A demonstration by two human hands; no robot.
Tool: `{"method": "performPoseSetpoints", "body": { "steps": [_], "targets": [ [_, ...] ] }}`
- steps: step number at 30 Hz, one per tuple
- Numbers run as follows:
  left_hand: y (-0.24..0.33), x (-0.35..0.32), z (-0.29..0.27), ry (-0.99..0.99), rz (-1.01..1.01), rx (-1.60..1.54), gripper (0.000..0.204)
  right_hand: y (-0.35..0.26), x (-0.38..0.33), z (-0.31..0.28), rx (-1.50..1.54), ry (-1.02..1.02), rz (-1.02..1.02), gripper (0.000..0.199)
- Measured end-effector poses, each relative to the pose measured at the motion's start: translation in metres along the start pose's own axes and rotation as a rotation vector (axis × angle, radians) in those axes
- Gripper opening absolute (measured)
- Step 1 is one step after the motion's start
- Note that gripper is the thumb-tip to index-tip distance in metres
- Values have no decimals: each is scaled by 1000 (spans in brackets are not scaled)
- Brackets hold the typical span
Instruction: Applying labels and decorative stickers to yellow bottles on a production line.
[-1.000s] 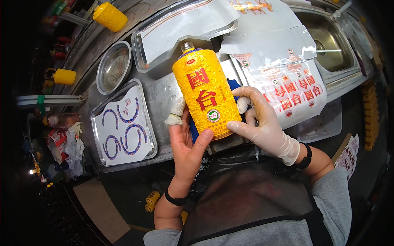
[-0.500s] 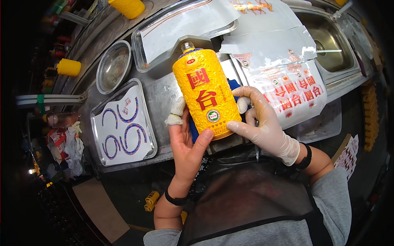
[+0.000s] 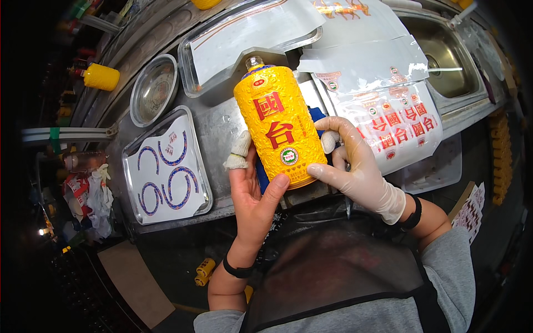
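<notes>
**Yellow bottle, gripped low down in both hands**

Held at the lower end of the yellow bottle point(image 3: 273, 119): left hand point(image 3: 250, 191) with thumb in front, gloved right hand point(image 3: 361, 180) closed on the opposite side. Raised over the steel counter point(image 3: 221, 130), neck pointing away; inside the opaque bottle, impossible to tell.

Left of the bottle, in a rectangular steel tray point(image 3: 209, 194): a white sheet with blue-patterned arcs. Up and left of the bottle: a round metal bowl point(image 3: 147, 72), contents unclear. Beyond the bottle, in a second tray point(image 3: 190, 83): a white sheet with brown lines. Right of the bottle, red-printed glossy sheets point(image 3: 408, 133); farther right, a sink point(image 3: 462, 61) and, lower, a translucent bin point(image 3: 452, 166), contents indistinct.

Compared with half a second ago: unchanged in grip and in bottle position. Shifted farther along, far left of the bottle: one yellow cylinder point(image 3: 101, 76); also another point(image 3: 206, 3), now mostly cut off at the top edge.
</notes>
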State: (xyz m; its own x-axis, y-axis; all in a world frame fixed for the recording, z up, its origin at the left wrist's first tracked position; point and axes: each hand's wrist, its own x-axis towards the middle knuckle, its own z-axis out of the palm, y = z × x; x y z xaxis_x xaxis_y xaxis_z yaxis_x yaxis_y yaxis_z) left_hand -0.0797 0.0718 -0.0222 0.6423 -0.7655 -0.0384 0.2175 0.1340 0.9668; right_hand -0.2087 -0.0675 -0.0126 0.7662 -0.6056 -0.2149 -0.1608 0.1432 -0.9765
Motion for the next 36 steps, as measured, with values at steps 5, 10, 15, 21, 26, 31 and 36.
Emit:
{"method": "performPoseSetpoints", "body": {
  "steps": [5, 10, 15, 21, 26, 31, 36],
  "targets": [
    [0, 1, 0, -5, 4, -4, 76, 2, 0, -1, 10, -6, -1, 60],
    [0, 0, -1, -10, 10, 13, 76, 2, 1, 0, 6, -1, -14, 59],
    [-1, 0, -1, -6, 0, 10, 76, 2, 1, 0, 11, -2, -9, 58],
    [0, 0, -1, -12, 12, 21, 77, 2, 2, -5, 65, -24, 32, 45],
    [1, 1, -1, -14, 8, 25, 78, 1, 4, -10, 142, -58, 39, 39],
    [1, 1, 1, -7, 17, 39, 78, 2, 3, -10, 160, -90, 57, 40],
    [0, 1, 2, 0, 18, 50, 77, 8, 3, -9, 112, -66, 28, 43]
  ]
}}
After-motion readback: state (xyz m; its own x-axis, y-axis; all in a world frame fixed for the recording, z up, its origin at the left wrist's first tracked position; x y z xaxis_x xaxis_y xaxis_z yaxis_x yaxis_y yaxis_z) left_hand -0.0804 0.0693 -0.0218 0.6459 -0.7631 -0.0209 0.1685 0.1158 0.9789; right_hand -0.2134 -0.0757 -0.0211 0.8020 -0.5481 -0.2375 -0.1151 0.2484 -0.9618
